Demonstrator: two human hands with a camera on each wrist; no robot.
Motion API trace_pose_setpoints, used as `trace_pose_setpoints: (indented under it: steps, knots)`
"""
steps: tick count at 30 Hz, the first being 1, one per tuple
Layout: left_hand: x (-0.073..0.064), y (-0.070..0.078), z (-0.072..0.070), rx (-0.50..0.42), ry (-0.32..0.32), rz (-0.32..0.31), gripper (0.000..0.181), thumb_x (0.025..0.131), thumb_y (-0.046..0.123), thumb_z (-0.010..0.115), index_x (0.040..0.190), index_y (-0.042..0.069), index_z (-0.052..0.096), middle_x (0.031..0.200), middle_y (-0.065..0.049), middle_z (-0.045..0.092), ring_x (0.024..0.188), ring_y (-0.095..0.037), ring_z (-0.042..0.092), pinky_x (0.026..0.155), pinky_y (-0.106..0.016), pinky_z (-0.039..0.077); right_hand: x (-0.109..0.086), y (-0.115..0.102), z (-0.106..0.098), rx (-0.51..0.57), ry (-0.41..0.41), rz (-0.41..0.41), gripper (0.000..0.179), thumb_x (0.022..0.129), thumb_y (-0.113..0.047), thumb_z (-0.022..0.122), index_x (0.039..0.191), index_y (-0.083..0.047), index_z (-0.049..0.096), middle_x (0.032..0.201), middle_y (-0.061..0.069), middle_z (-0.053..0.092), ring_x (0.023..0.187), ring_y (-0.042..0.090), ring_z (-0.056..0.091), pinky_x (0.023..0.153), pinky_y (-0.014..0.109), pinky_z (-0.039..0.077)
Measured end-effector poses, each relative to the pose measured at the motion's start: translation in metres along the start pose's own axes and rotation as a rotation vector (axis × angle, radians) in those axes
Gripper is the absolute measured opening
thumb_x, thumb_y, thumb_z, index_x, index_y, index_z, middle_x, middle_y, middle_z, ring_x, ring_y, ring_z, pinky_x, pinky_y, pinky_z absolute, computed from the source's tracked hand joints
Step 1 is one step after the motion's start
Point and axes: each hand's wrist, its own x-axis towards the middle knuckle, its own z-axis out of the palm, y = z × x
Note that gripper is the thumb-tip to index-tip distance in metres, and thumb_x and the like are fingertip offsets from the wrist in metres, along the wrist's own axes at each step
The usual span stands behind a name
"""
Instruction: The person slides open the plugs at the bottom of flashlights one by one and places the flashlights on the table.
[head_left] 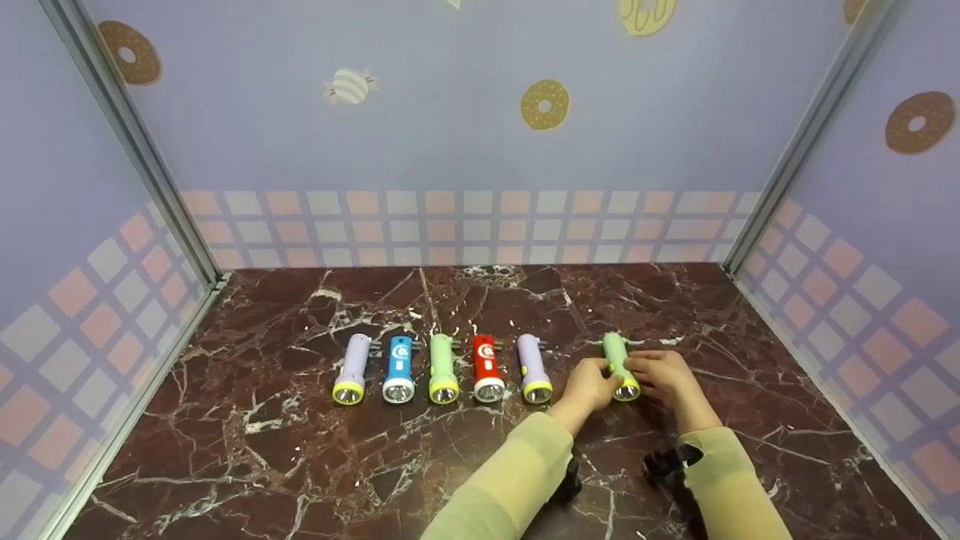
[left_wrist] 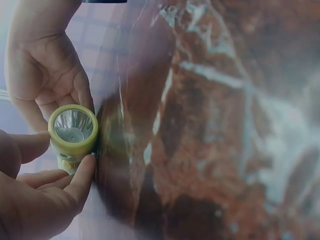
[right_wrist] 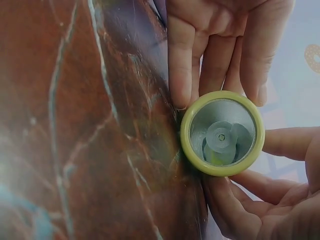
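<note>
A light green flashlight [head_left: 615,351] with a yellow-green rim lies on the marble table, lens toward me. From its left side my left hand [head_left: 589,386] pinches it near the head, thumb above and fingers low. On the opposite side my right hand [head_left: 664,375] grips it with thumb and fingers. In the left wrist view the flashlight [left_wrist: 73,146] sits between both hands. The right wrist view looks straight at its round lens [right_wrist: 221,137]; the body behind is mostly hidden.
Left of my hands stretches a row of flashlights, lens ends toward me: lilac [head_left: 354,367], blue [head_left: 400,364], green [head_left: 442,364], red [head_left: 486,364] and another lilac one [head_left: 532,364]. Patterned walls [head_left: 465,150] enclose the marble table [head_left: 300,450] at the back and sides.
</note>
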Motion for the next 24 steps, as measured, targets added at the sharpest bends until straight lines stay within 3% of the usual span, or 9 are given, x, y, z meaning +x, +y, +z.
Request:
trace_pose_setpoints:
  steps: [8, 12, 17, 24]
  knots:
    - [0.001, -0.003, -0.002, -0.019, -0.011, 0.021, 0.011, 0.092, 0.014, 0.072, 0.093, 0.003, 0.075, 0.089, -0.006, 0.073, 0.077, -0.012, 0.055, 0.075, -0.026, 0.051, -0.001, 0.0, 0.002, 0.009, -0.007, -0.016, 0.058, 0.1, -0.016, 0.065, 0.146, 0.013, 0.046, 0.143, 0.029, 0.057, 0.102, 0.013, 0.068, 0.087, 0.031, 0.059]
    - [0.0, -0.004, -0.003, -0.036, -0.008, 0.02, 0.01, 0.091, 0.013, 0.072, 0.092, 0.004, 0.074, 0.087, -0.005, 0.071, 0.076, -0.01, 0.052, 0.074, -0.025, 0.05, -0.001, 0.0, 0.003, 0.022, -0.012, -0.025, 0.058, 0.099, -0.013, 0.066, 0.146, 0.014, 0.045, 0.13, 0.024, 0.067, 0.094, 0.009, 0.07, 0.081, 0.027, 0.06]
    - [-0.001, -0.005, -0.005, -0.049, -0.006, 0.027, 0.009, 0.091, 0.012, 0.073, 0.09, 0.003, 0.073, 0.084, -0.005, 0.07, 0.074, -0.01, 0.051, 0.073, -0.024, 0.05, 0.0, -0.002, 0.006, 0.05, -0.01, -0.022, 0.058, 0.098, -0.011, 0.066, 0.146, 0.015, 0.045, 0.107, 0.009, 0.074, 0.083, 0.006, 0.07, 0.074, 0.024, 0.06]
    - [-0.001, -0.003, -0.012, -0.049, -0.021, 0.004, 0.01, 0.092, 0.013, 0.073, 0.085, 0.006, 0.071, 0.078, 0.0, 0.062, 0.073, -0.01, 0.05, 0.071, -0.024, 0.048, 0.0, -0.005, 0.008, 0.027, 0.009, -0.041, 0.056, 0.099, -0.012, 0.065, 0.144, 0.015, 0.048, 0.109, 0.01, 0.071, 0.079, 0.007, 0.069, 0.07, 0.023, 0.059]
